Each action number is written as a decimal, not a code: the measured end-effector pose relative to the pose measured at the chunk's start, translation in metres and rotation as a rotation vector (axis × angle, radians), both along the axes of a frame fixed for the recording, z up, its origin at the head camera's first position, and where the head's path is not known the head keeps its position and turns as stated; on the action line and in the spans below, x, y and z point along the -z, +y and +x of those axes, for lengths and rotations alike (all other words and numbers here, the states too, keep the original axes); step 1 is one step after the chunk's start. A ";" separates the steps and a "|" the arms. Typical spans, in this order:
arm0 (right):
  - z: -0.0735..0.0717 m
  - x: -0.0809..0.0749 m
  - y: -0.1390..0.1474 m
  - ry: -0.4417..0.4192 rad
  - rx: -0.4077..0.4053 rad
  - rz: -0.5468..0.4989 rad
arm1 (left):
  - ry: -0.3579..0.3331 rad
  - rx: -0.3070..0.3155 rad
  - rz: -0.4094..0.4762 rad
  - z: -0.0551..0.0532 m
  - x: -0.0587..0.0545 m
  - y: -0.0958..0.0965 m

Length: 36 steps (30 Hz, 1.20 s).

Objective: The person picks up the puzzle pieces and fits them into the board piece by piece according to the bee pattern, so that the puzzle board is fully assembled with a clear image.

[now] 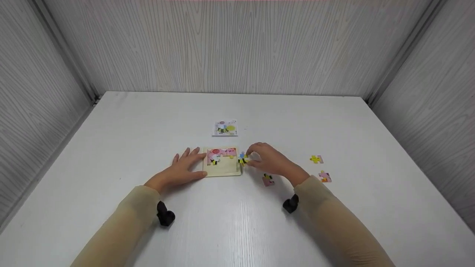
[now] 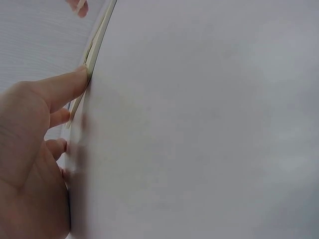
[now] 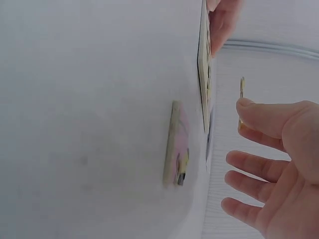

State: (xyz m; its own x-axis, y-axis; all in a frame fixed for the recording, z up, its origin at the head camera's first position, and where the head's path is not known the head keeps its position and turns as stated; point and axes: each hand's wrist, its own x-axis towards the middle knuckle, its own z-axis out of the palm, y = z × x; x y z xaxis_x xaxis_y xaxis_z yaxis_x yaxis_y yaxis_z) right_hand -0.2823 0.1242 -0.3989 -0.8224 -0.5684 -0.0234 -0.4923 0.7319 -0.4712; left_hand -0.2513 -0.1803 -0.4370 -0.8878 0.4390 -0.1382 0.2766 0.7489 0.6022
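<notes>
A wooden jigsaw tray (image 1: 222, 171) lies on the table, with pink pieces fitted along its top and left and bare wood below. My left hand (image 1: 180, 170) rests at its left side, fingers spread, thumb and index finger touching the frame. Between thumb and index finger, my right hand (image 1: 269, 158) pinches a jigsaw piece (image 1: 242, 158) with yellow, black and blue on it. In the right wrist view this piece (image 3: 241, 89) is seen edge-on, raised above the table, the other fingers loosely extended. The piece hangs beside the tray's right edge.
A loose pink piece (image 1: 268, 180) lies below my right hand. Farther right are a yellow flower piece (image 1: 316, 159) and another pink piece (image 1: 325, 176). Behind the tray sits a small picture card (image 1: 225, 128) with a bee. Pale panels (image 1: 237, 48) wall the white table.
</notes>
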 end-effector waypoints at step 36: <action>-0.011 0.007 -0.062 0.006 0.029 0.176 | 0.038 0.012 0.011 0.000 0.000 0.000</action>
